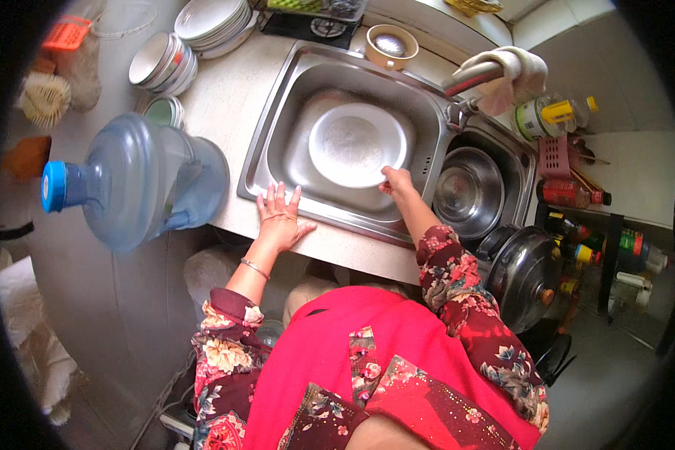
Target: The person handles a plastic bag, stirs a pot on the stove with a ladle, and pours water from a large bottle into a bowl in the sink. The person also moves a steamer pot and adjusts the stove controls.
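A round white basin rests inside the large stainless steel sink. My right hand grips the basin's near right rim, thumb on top and fingers curled at the edge. What lies in the basin is hard to tell; its bottom looks pale and shiny. My left hand lies flat with fingers spread on the front edge of the counter, its fingertips touching the sink's steel rim. It holds nothing. A faucet with a cloth draped over it stands at the sink's right.
Left of the sink, a large blue water jug lies on its side. Stacked bowls and plates stand behind it. A steel bowl sits in the smaller right sink, beside a lidded black pan. Several bottles line the right wall.
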The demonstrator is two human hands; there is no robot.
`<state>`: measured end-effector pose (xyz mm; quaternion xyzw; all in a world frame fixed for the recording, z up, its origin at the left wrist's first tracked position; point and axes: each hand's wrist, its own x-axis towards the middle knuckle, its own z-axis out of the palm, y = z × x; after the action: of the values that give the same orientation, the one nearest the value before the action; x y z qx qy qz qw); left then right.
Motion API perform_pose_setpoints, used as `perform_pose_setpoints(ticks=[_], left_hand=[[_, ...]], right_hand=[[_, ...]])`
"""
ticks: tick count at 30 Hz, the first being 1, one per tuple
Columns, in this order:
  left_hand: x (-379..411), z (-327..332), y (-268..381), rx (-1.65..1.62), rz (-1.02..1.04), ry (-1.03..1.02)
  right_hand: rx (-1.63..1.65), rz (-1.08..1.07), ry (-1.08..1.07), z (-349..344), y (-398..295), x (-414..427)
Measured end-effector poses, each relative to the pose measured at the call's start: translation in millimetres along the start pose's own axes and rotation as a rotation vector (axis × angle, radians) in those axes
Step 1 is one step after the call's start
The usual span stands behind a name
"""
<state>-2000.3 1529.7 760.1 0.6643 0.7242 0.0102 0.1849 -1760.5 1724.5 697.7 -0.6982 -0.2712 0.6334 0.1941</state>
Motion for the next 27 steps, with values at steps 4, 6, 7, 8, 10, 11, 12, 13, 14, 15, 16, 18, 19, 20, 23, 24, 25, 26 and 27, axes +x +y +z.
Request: perform_pose_setpoints(ticks=[4, 6, 7, 8, 10, 11, 12, 13, 14, 15, 16, 18, 19, 20, 23, 24, 25, 26, 27], left_hand=[[3.1, -1.4, -2.3, -0.007, -0.016, -0.005], [3.6, -0.7, -3.1, -0.008, -0.025, -0.021], [4.7, -1.7, -3.4, -0.005, -0.031, -0.034], [4.0, -0.1, -4.4, -0.011, -0.035, -0.035], [5.5, 0.2, -5.3, -0.005, -0.034, -0.034], [4.5, 0.9, -5.1, -0.005, -0.037, -0.036], [4.7, 1.6, -5.8, -0.007, -0.036, -0.032], [4.3, 2.5, -6.3, -0.009, -0.035, -0.029], [3.2, 3.5, -6.1, -0.011, -0.035, -0.025], [3.5, 2.2, -5.2, -0.007, -0.042, -0.041], [3.8, 0.6, -3.7, -0.003, -0.050, -0.058], [5.2, -2.4, -1.3, 0.008, -0.059, -0.077], [5.4, -4.0, 0.3, 0.014, -0.060, -0.081], [4.7, -5.5, 1.6, 0.021, -0.061, -0.084], [3.5, -10.1, 2.3, 0.015, -0.057, -0.075], [2.2, -12.2, 3.0, 0.008, -0.059, -0.067], [1.9, -14.0, 3.0, 0.007, -0.054, -0.061], [2.3, -14.8, 4.0, 0.014, -0.047, -0.057], [1.1, -12.0, 3.1, 0.019, -0.045, -0.056]], right_hand=[[0.051, -0.071, -0.038, -11.2, -17.3, 1.8], [0.086, -0.115, -0.053, -14.2, -27.2, -4.6], [0.099, -0.125, -0.046, -13.4, -36.8, -14.8], [0.117, -0.129, -0.083, -16.3, -40.4, -17.4], [0.130, -0.110, -0.112, -24.1, -46.3, -19.2], [0.133, -0.094, -0.120, -27.4, -46.6, -21.1], [0.140, -0.082, -0.120, -29.8, -46.9, -22.3], [0.147, -0.069, -0.119, -32.2, -46.5, -23.7], [0.154, -0.057, -0.119, -33.8, -44.9, -25.2], [0.171, -0.046, -0.104, -34.9, -42.5, -25.8], [0.187, -0.034, -0.089, -36.4, -37.9, -25.1], [0.222, -0.005, -0.080, -37.9, -28.8, -21.1], [0.223, 0.001, -0.083, -37.3, -24.0, -17.9], [0.224, 0.007, -0.086, -35.3, -18.1, -14.3], [0.239, 0.040, -0.070, -23.8, -7.7, -4.8], [0.243, 0.041, -0.087, -17.8, -5.7, -2.6], [0.252, 0.044, -0.103, -12.1, -3.5, -0.2], [0.239, 0.067, -0.107, -7.5, -2.7, 2.3], [0.222, 0.093, -0.112, -2.5, 0.4, 5.3]])
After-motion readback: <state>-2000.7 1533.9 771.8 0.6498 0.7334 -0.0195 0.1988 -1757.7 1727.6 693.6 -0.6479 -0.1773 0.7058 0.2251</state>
